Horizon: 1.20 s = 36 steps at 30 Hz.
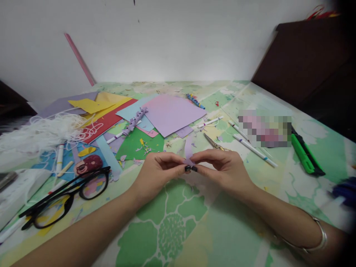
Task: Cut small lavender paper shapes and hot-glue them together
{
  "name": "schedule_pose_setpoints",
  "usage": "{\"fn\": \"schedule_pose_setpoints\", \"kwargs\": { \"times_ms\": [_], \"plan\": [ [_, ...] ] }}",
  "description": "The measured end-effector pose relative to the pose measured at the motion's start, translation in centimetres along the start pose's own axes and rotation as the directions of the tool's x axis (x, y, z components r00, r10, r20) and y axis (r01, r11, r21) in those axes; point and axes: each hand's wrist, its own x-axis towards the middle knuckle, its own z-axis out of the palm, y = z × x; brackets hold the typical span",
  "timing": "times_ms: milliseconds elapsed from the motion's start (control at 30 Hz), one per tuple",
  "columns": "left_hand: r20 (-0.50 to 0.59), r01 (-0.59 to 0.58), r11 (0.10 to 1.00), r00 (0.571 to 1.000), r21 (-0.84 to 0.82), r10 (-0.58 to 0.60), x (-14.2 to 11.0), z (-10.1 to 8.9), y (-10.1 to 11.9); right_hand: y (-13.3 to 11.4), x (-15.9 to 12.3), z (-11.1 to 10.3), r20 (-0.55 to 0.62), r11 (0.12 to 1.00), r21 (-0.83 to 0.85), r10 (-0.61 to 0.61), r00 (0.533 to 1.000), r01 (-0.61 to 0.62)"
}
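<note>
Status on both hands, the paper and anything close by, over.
Left hand and right hand: both in grip on purple paper strip, fingertips nearly meeting. Scissors close beyond right hand, partly hidden by it.

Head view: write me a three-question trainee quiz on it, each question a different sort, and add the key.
1. True or false: the left hand and the right hand both pinch the narrow pale-purple paper strip.

2. Which thing lies just beyond the right hand?
A) black-framed eyeglasses
B) pointed metal scissors
C) tangled white cord

3. Fill in the side, as the person sees it: the green-and-black plastic cutter lies to the ____ of both hands.

Key: 1. True; 2. B; 3. right
</note>
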Motion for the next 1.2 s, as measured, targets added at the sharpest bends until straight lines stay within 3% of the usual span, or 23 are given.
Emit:
{"fn": "schedule_pose_setpoints", "kwargs": {
  "times_ms": [200,500,633,967,1200],
  "plan": [
    [-0.039,0.062,0.998,0.997,-0.009,-0.062,-0.10,-0.06,-0.02,-0.03,-0.27,0.15,-0.012,1.000,0.019,0.020,1.000,-0.019],
    [-0.022,-0.078,0.992,0.997,0.101,0.080,-0.01,0.21,0.00,-0.18,-0.18,0.77,0.044,0.971,0.161,0.174,0.984,-0.179],
    [-0.024,-0.126,0.985,0.991,0.121,0.130,-0.02,0.35,0.07,-0.15,-0.18,0.89,0.044,0.965,0.179,0.185,0.982,-0.189],
    [-0.127,-0.057,0.995,0.990,0.082,0.068,-0.12,0.58,0.13,-0.21,0.03,0.88,0.039,0.922,0.233,0.309,0.950,-0.310],
    [-0.132,-0.045,0.999,0.990,0.014,0.046,-0.18,0.80,0.19,-0.36,0.02,0.88,0.060,0.880,0.307,0.361,0.931,-0.361]
  ]
}}
